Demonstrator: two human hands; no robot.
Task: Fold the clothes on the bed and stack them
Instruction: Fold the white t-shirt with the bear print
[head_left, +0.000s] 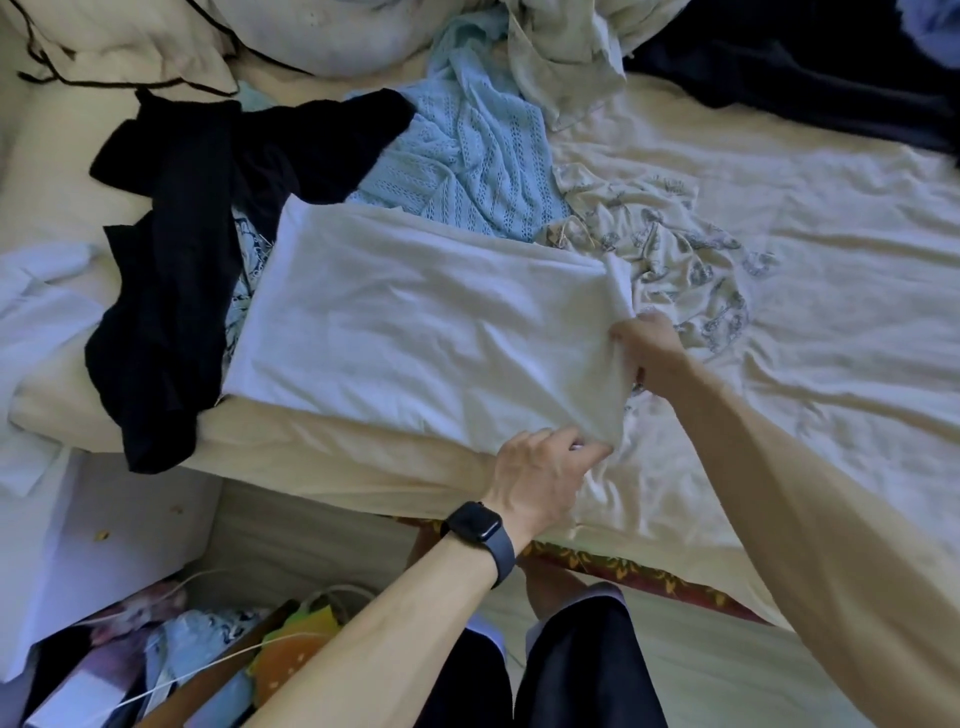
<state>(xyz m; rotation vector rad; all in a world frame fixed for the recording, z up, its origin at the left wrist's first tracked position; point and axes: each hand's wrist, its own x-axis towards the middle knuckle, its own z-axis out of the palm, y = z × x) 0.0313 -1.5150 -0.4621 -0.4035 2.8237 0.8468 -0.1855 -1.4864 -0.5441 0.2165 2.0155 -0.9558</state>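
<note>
A white garment (415, 322) lies spread flat near the bed's front edge. My left hand (540, 478), with a dark watch on its wrist, pinches the garment's near right corner. My right hand (649, 353) grips the right edge a little farther up, where the cloth bunches. Behind the white garment lie a black garment (197, 218), a light blue knit (467, 150) and a pale floral-print piece (685, 260). A crumpled cream garment (566, 57) sits at the back.
The cream bedsheet (805, 234) stretches to the right. A dark blanket (805, 88) lies at the far right, pillows (130, 47) at the back left. White cloth (36, 322) hangs off the left. On the floor below is a cluttered box (171, 670).
</note>
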